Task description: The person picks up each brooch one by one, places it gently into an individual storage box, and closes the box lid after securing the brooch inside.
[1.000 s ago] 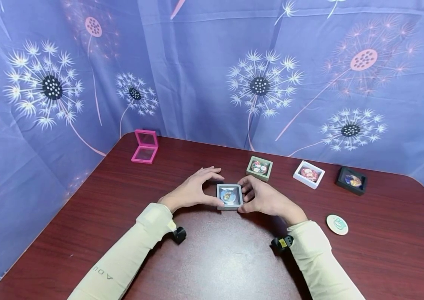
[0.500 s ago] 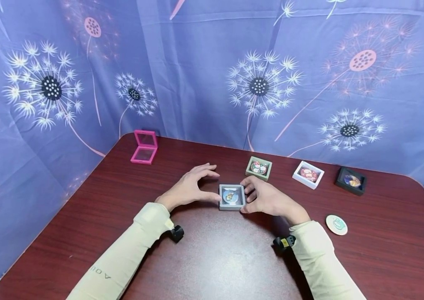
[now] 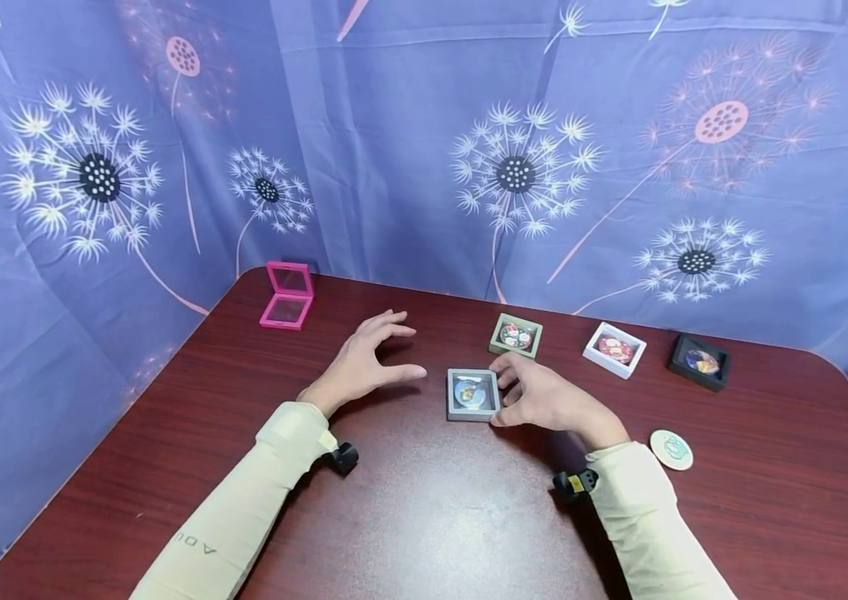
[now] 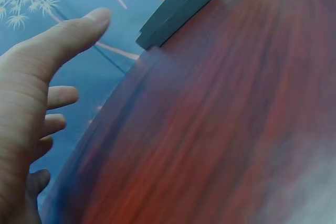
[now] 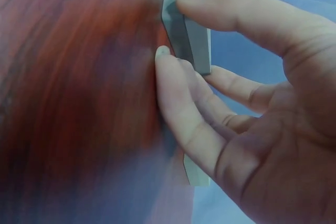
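Observation:
A grey square display case (image 3: pixel 473 395) with a clear window and a round blue badge inside lies on the table in the head view. My right hand (image 3: pixel 544 402) holds its right side, thumb at the near corner and forefinger at the far one. In the right wrist view the thumb (image 5: pixel 226 11) lies on the grey case (image 5: pixel 197 30), with the other fingers curled beside it. To the left, my left hand (image 3: pixel 363 362) is apart from the case, thumb and fingers spread with nothing between them. The left wrist view shows its thumb (image 4: pixel 68 40) short of the case (image 4: pixel 181 14).
Along the back stand a green case (image 3: pixel 516 335), a white case (image 3: pixel 614 349) and a black case (image 3: pixel 699 361), each with a round badge. A loose round badge (image 3: pixel 671 450) lies at right. An opened pink case (image 3: pixel 288 296) stands back left. A dandelion-print cloth (image 3: pixel 393 150) hangs behind the table.
My left hand has let go of the grey case and drawn away to the left. The right hand and the grey case have shifted slightly to the right.

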